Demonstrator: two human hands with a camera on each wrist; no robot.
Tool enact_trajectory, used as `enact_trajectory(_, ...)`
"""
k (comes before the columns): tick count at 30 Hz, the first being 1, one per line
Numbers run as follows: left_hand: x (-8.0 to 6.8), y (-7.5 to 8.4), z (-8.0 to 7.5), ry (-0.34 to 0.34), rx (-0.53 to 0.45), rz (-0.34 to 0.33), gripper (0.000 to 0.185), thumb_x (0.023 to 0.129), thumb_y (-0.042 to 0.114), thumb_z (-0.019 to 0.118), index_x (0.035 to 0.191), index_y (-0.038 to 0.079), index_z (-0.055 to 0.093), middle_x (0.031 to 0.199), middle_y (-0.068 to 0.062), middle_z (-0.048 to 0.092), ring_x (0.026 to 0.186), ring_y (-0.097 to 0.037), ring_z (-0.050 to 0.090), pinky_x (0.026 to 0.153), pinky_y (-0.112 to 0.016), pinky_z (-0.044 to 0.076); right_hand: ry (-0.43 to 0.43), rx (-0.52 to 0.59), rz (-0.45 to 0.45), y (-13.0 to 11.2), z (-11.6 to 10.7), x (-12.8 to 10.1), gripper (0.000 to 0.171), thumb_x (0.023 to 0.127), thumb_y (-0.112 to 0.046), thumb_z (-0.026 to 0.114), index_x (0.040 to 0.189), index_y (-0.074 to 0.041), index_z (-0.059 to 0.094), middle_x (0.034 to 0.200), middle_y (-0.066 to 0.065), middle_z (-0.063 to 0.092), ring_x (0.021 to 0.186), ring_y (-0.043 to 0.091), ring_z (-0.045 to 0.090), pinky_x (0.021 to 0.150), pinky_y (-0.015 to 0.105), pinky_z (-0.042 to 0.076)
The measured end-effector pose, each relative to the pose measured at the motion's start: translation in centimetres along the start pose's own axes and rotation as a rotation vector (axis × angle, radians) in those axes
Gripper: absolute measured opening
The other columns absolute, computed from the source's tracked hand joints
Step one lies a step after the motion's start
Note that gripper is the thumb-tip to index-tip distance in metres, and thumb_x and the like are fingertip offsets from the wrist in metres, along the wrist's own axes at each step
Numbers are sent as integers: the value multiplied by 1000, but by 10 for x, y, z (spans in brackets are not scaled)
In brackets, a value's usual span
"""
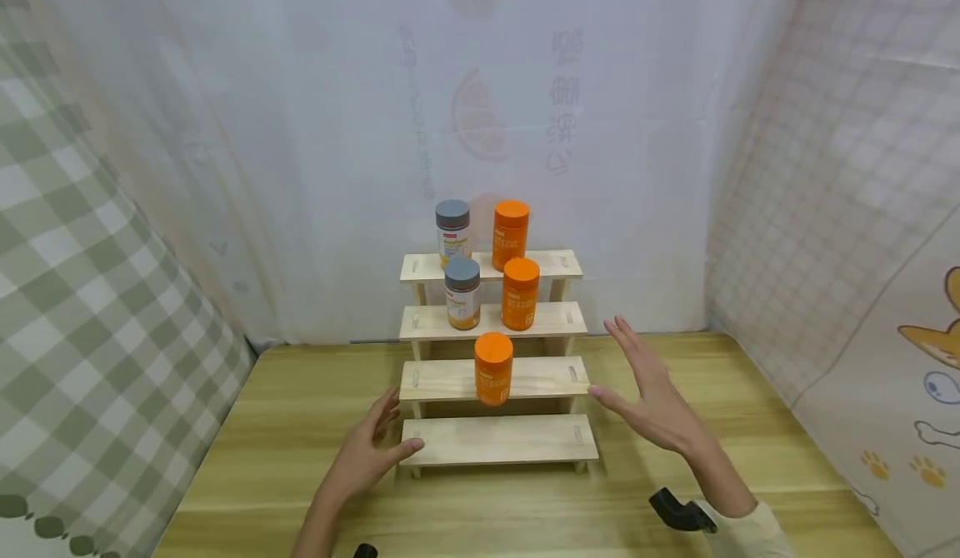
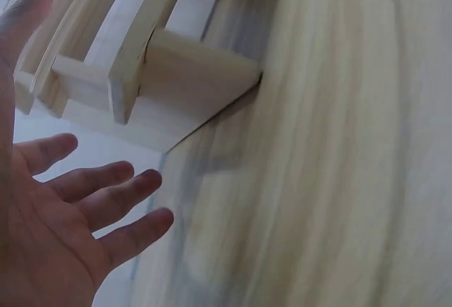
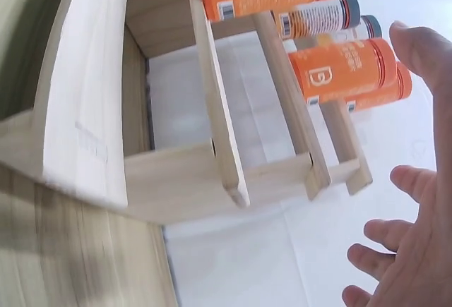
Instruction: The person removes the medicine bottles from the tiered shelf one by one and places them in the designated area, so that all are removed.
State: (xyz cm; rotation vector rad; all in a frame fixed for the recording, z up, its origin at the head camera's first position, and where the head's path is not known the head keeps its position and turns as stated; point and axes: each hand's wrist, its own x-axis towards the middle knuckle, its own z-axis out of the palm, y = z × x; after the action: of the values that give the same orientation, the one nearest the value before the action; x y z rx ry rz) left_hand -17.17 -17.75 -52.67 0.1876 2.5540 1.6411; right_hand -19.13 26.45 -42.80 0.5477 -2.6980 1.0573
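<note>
On the bench (image 1: 300, 425) in front of us stands a small wooden step shelf (image 1: 498, 441) with four steps, and our two hands wait at its sides. Our left hand (image 1: 367, 454) is low down at the left end of the bottom step; its thumb lies against that step's front corner, and the fingers are spread and straight, holding nothing. The left wrist view shows the same spread fingers (image 2: 106, 183) just beside the shelf's wooden leg. Our right hand (image 1: 648, 400) is lifted up in the air near the right end of the shelf, next to the second step, not touching it. Its grip is wide open too, with the fingers fanned out.

One orange jar (image 1: 492, 368) with an orange lid stands alone on the second step from the bottom, about in the middle. On the third step stand a jar with a gray lid (image 1: 462, 293) and another orange jar (image 1: 519, 293), side by side. On the top step stand one more gray-lidded jar (image 1: 453, 231) and one more orange jar (image 1: 510, 235) (again the gray one on the left). The bottom step has only bare wood.

Behind the shelf hangs a white curtain (image 1: 337, 125) with a faint orange-slice picture. A green checked cloth (image 1: 82, 308) hangs on the left.
</note>
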Motion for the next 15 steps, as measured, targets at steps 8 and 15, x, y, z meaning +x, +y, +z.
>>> enact_trajectory(8, -1, -2, 11, -11, -92, -18, 101, 80, 32, 90, 159, 9, 33, 156, -18, 48, 141, -39, 50, 114, -45, 45, -13, 97, -12, -17, 17, 10, 91, 93, -34, 74, 165, -29, 18, 171, 6, 22, 154, 43, 24, 110, 79, 25)
enact_trajectory(15, -5, -6, 16, -66, -201, -13, 91, 75, 21, 93, 150, 9, 43, 147, -23, 54, 137, -43, 53, 107, -34, 51, 15, 82, 28, -32, 28, 14, 89, 93, -40, 74, 164, -26, 22, 170, 8, 26, 151, 44, 28, 108, 80, 28)
